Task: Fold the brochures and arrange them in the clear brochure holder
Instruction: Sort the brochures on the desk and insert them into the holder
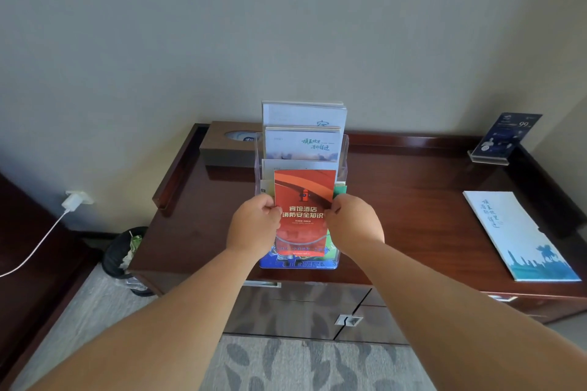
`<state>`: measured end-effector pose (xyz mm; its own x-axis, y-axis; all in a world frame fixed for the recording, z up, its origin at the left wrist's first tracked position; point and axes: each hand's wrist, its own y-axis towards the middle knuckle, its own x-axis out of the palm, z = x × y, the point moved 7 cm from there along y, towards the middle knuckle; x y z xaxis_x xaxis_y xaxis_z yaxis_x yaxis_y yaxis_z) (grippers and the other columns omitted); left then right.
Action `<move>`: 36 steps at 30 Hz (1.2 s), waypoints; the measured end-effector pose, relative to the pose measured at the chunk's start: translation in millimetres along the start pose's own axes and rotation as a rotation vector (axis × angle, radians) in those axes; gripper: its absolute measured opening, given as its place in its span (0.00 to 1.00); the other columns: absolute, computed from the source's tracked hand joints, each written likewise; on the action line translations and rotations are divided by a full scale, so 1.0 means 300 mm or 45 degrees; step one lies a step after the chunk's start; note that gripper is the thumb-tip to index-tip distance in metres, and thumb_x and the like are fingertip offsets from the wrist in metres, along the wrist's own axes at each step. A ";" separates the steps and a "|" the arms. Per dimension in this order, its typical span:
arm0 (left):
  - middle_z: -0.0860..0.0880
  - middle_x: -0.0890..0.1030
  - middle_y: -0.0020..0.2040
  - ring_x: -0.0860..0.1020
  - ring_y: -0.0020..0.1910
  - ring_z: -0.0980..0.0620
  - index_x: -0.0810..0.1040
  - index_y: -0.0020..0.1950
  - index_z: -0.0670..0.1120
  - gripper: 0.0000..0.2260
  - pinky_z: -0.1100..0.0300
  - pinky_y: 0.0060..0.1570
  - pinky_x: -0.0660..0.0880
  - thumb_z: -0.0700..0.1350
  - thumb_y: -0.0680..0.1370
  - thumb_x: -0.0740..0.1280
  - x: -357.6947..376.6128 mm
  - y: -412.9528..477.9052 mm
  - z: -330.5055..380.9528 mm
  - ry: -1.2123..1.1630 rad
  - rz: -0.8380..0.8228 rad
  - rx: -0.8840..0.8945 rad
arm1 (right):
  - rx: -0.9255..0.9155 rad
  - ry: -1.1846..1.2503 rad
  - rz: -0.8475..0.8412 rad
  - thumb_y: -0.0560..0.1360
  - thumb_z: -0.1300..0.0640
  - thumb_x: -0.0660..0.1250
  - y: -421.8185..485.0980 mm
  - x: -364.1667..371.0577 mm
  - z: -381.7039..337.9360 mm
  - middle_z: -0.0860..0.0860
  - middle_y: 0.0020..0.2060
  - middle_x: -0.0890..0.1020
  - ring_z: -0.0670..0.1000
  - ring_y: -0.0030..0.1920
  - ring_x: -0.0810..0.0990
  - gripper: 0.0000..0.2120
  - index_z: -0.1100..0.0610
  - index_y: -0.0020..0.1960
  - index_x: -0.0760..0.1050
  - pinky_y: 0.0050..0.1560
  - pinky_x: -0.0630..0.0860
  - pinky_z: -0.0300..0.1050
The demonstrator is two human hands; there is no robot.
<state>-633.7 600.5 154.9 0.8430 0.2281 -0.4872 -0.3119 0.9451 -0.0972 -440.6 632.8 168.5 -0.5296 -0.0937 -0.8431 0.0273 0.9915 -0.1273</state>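
Observation:
A folded red brochure (304,194) stands upright in the front tier of the clear brochure holder (343,155) on the dark wooden cabinet. My left hand (254,227) pinches its left edge and my right hand (354,222) pinches its right edge. Pale white and blue brochures (303,144) fill the tiers behind it. Green and blue sheets peek out beside and under the red one. A white and blue brochure (521,238) lies flat at the cabinet's right end.
A brown tissue box (228,146) sits behind the holder at the left. A dark acrylic sign stand (505,136) is at the back right. A black waste bin (125,257) stands on the floor left of the cabinet (413,200). A white charger (73,200) hangs from a wall socket.

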 end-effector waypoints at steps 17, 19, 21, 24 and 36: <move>0.52 0.81 0.44 0.81 0.43 0.51 0.72 0.43 0.51 0.07 0.59 0.36 0.76 0.47 0.80 0.64 -0.015 0.015 -0.003 0.248 0.150 0.055 | 0.030 0.035 0.006 0.77 0.55 0.61 -0.016 0.022 0.007 0.49 0.34 0.78 0.52 0.35 0.78 0.08 0.55 0.41 0.75 0.33 0.70 0.43; 0.52 0.80 0.44 0.80 0.43 0.51 0.72 0.44 0.51 0.06 0.60 0.35 0.74 0.47 0.80 0.65 -0.023 0.015 -0.009 0.241 0.179 0.045 | 0.036 0.032 0.020 0.77 0.55 0.61 -0.014 0.016 0.010 0.49 0.35 0.78 0.51 0.35 0.78 0.08 0.54 0.41 0.74 0.33 0.71 0.43; 0.52 0.81 0.44 0.80 0.43 0.51 0.73 0.45 0.50 0.05 0.62 0.33 0.73 0.47 0.80 0.65 -0.032 0.015 -0.020 0.216 0.205 0.012 | 0.047 0.040 0.037 0.78 0.55 0.61 -0.011 0.010 0.017 0.48 0.34 0.78 0.49 0.33 0.77 0.08 0.53 0.40 0.73 0.31 0.69 0.41; 0.52 0.81 0.45 0.81 0.43 0.51 0.75 0.47 0.48 0.05 0.62 0.32 0.73 0.48 0.80 0.65 -0.039 0.019 -0.029 0.179 0.208 -0.017 | 0.054 0.036 0.059 0.77 0.55 0.60 -0.009 0.003 0.023 0.47 0.32 0.76 0.47 0.31 0.74 0.09 0.52 0.39 0.71 0.28 0.65 0.40; 0.53 0.80 0.43 0.81 0.43 0.53 0.72 0.43 0.51 0.06 0.57 0.37 0.79 0.47 0.81 0.64 -0.084 -0.024 0.052 0.065 0.266 0.109 | 0.059 0.051 0.073 0.79 0.53 0.58 -0.044 -0.024 0.012 0.48 0.35 0.78 0.48 0.33 0.76 0.10 0.53 0.42 0.74 0.31 0.67 0.41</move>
<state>-645.9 591.8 181.4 0.7399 0.4110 -0.5326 -0.4375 0.8954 0.0832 -434.1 620.2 174.4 -0.5594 -0.0323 -0.8283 0.0973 0.9898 -0.1043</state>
